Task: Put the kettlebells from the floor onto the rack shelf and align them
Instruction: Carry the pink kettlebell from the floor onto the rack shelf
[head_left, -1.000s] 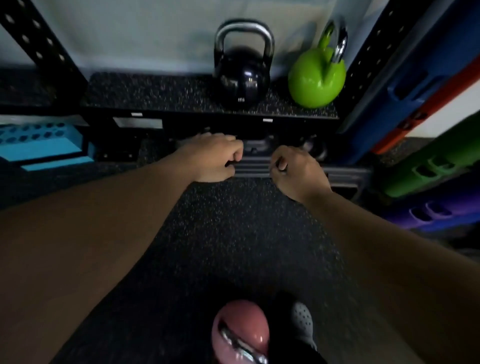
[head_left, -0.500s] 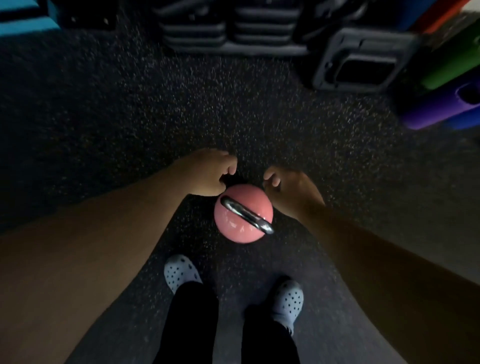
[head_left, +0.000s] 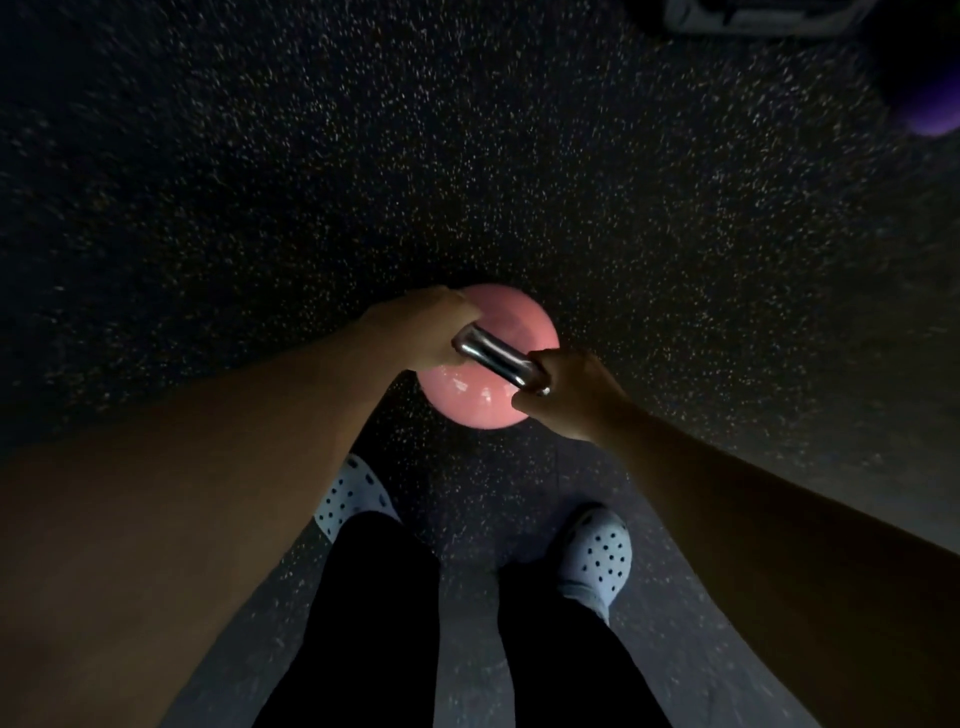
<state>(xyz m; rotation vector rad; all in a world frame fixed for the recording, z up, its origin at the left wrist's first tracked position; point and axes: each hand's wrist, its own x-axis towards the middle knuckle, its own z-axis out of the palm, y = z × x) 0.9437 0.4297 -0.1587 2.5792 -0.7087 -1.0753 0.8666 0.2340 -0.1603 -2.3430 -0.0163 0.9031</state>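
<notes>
A pink kettlebell (head_left: 475, 400) with a shiny steel handle sits on the dark speckled floor in front of my feet. My left hand (head_left: 421, 330) is closed around the left end of the handle. My right hand (head_left: 569, 395) is closed around the right end. Between the two hands the middle of the handle shows. The rack shelf and the other kettlebells are out of view.
My two feet in pale perforated clogs (head_left: 597, 558) stand just behind the kettlebell. A grey object (head_left: 758, 13) lies at the top edge and a purple roll (head_left: 930, 104) at the top right. Speckled rubber floor (head_left: 363, 156) stretches ahead.
My view has dropped from the rack to the floor. Both hands came down from beside the pink kettlebell and closed on the ends of its handle.
</notes>
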